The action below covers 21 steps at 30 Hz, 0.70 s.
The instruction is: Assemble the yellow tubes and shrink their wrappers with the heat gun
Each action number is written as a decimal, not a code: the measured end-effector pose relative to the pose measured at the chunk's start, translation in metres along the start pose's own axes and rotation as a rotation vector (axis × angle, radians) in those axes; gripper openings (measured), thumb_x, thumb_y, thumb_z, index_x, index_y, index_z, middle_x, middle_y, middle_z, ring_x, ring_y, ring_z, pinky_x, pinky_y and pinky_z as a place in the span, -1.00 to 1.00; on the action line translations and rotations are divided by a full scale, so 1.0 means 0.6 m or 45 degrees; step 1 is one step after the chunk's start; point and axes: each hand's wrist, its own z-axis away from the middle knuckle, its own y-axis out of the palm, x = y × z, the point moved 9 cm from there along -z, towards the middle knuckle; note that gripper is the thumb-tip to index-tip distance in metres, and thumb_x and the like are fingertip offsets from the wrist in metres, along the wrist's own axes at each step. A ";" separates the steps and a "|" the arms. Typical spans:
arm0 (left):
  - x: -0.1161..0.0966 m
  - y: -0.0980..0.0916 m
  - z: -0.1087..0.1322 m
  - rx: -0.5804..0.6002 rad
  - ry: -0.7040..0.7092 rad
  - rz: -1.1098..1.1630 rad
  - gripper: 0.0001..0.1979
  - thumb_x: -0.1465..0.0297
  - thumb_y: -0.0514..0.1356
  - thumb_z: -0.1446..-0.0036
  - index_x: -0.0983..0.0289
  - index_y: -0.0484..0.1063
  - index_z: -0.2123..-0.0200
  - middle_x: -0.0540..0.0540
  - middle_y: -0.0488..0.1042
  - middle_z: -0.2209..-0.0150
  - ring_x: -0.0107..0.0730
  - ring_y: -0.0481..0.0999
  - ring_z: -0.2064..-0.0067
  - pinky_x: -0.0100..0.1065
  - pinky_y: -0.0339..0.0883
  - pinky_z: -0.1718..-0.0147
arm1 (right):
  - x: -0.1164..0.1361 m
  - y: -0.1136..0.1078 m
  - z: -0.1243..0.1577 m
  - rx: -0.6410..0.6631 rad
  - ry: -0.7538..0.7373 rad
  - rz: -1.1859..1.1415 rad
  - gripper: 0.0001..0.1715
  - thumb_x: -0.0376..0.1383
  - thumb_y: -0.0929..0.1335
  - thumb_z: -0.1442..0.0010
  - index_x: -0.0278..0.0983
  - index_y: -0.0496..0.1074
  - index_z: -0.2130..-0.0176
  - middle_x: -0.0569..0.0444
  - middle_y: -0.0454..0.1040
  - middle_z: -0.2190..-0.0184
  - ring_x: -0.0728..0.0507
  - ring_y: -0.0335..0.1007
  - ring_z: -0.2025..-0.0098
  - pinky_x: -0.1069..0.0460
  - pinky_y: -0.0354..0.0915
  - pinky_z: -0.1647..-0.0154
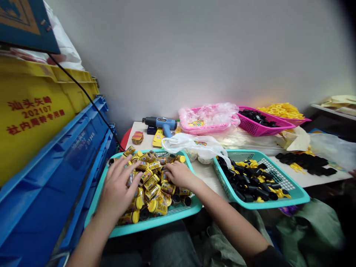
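A teal basket (169, 217) on my lap holds several small yellow-labelled tubes with yellow and black caps (151, 181). My left hand (118, 187) lies flat on the pile at the basket's left side, fingers spread. My right hand (179, 174) rests on the tubes at the basket's right, its fingers curled down into the pile; what they grip, if anything, is hidden.
A second teal basket (292, 191) of black and yellow parts sits to the right. Behind are clear plastic bags (194, 144), a blue heat gun (162, 124), pink baskets (258, 128) and loose black pieces (306, 161). Blue (52, 185) and yellow (33, 107) crates stand at the left.
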 end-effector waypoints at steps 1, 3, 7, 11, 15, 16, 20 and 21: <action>-0.021 0.000 0.009 0.004 0.105 0.021 -0.72 0.30 0.10 -0.23 0.25 0.47 0.05 0.27 0.42 -0.09 -0.02 0.31 -0.18 0.07 0.20 -0.15 | 0.004 0.008 -0.007 0.015 0.009 0.032 -0.68 -0.23 0.30 -0.24 -0.37 0.41 0.07 -0.18 0.45 0.12 -0.29 0.27 0.00 -0.18 0.09 -0.05; -0.050 0.012 0.026 0.090 0.239 0.063 -0.77 0.37 0.12 -0.23 0.22 0.47 0.08 0.20 0.46 -0.04 -0.11 0.35 -0.14 0.00 0.27 -0.11 | 0.012 0.020 -0.016 0.061 0.004 0.065 -0.54 -0.16 0.41 -0.12 -0.40 0.38 0.07 -0.22 0.43 0.09 -0.34 0.25 -0.01 -0.22 0.06 -0.06; -0.055 0.029 0.044 0.195 0.281 0.076 -0.79 0.42 0.11 -0.23 0.20 0.47 0.10 0.18 0.46 -0.04 -0.11 0.34 -0.14 0.02 0.30 -0.06 | 0.011 0.030 -0.005 0.176 -0.066 0.028 -0.48 -0.27 0.44 -0.06 -0.30 0.32 0.00 -0.01 0.45 0.18 -0.18 0.33 0.12 -0.11 0.11 0.01; -0.048 0.017 0.047 0.141 0.279 0.115 -0.82 0.41 0.11 -0.23 0.20 0.48 0.14 0.17 0.48 0.00 -0.14 0.36 -0.11 -0.05 0.33 -0.03 | 0.009 0.034 0.022 0.236 -0.190 0.040 -0.74 -0.32 0.44 -0.07 -0.25 0.40 0.19 -0.02 0.37 0.05 -0.20 0.23 -0.01 -0.09 0.05 0.01; -0.055 0.012 0.050 0.170 0.324 0.123 -0.80 0.43 0.11 -0.22 0.18 0.47 0.11 0.15 0.47 -0.04 -0.16 0.36 -0.11 -0.07 0.31 -0.04 | 0.022 0.041 0.034 0.295 -0.315 0.038 -0.72 -0.29 0.48 -0.01 -0.26 0.36 0.27 0.06 0.41 0.22 -0.17 0.24 0.04 -0.05 0.05 0.04; -0.056 0.010 0.052 0.172 0.332 0.130 -0.80 0.44 0.12 -0.22 0.18 0.46 0.11 0.14 0.46 -0.05 -0.17 0.37 -0.11 -0.09 0.30 -0.05 | 0.023 0.036 0.035 0.288 -0.324 0.031 -0.66 -0.27 0.49 0.01 -0.25 0.35 0.25 0.09 0.41 0.27 -0.14 0.27 0.10 -0.04 0.05 0.04; -0.054 -0.003 0.055 0.130 0.305 0.200 -0.82 0.44 0.14 -0.21 0.20 0.47 0.14 0.10 0.52 0.07 -0.27 0.42 -0.02 -0.22 0.29 -0.02 | 0.003 -0.028 0.028 0.090 -0.206 0.053 -0.74 -0.33 0.36 -0.11 -0.27 0.27 0.17 0.14 0.40 0.32 -0.06 0.28 0.26 -0.04 0.04 0.03; -0.055 -0.005 0.055 0.125 0.291 0.223 -0.84 0.44 0.16 -0.20 0.20 0.47 0.15 0.09 0.53 0.13 -0.30 0.44 0.03 -0.25 0.30 0.02 | -0.006 -0.048 0.026 0.005 -0.133 0.084 -0.77 -0.35 0.30 -0.15 -0.29 0.26 0.15 0.08 0.41 0.30 -0.09 0.27 0.24 -0.07 0.03 0.02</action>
